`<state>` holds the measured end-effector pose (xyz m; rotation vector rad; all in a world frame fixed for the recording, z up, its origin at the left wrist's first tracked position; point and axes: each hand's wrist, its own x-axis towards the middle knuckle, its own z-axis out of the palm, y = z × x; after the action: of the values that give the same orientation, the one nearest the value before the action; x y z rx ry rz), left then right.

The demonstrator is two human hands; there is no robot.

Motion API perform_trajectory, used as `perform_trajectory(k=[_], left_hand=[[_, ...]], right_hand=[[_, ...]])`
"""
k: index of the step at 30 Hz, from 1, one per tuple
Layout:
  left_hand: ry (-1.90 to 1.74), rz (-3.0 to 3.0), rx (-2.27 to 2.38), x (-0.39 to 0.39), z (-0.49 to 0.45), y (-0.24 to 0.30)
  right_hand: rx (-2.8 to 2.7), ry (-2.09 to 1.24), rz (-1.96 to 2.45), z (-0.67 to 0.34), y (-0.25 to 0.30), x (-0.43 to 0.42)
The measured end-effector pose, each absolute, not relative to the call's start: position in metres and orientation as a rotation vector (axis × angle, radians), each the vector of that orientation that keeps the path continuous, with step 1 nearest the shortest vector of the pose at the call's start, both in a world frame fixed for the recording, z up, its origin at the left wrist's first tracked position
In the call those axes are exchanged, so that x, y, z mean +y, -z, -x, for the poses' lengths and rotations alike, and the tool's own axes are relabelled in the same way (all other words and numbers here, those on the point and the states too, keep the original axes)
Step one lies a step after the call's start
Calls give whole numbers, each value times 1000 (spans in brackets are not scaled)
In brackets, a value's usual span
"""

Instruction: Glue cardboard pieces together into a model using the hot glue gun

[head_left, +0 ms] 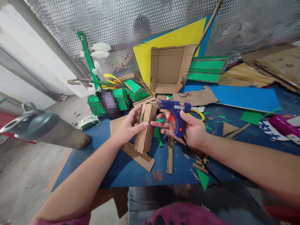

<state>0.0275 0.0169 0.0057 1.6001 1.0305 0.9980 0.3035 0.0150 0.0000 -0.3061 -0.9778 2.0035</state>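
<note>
My left hand (127, 126) is closed round a folded piece of corrugated cardboard (145, 128), held upright above the blue table (131, 172). My right hand (189, 129) grips a blue hot glue gun (175, 112) with an orange trigger, its nozzle pointing left at the top edge of the cardboard piece. The fingertips of my right hand reach toward the cardboard. The gun's black cord (206, 170) trails down over the table's near edge.
Cardboard strips (170, 154) and green scraps (202, 179) litter the table. An open cardboard box (170, 70), yellow and blue sheets, green boxes (207, 69) and yellow-handled scissors (198, 113) lie behind. A grey canister (44, 126) sticks in from the left. Perforated metal panel at the back.
</note>
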Motion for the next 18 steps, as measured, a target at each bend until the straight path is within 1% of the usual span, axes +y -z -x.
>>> perform_trajectory(k=[10,18], left_hand=[[-1013,-1670,1113,12,-28,-11],[-1009,-1679,1101,13,-27,-10]], right_hand=[[-1000,-1967,336,-303,-4,13],[-1012,-2017,301,-305,-5,13]])
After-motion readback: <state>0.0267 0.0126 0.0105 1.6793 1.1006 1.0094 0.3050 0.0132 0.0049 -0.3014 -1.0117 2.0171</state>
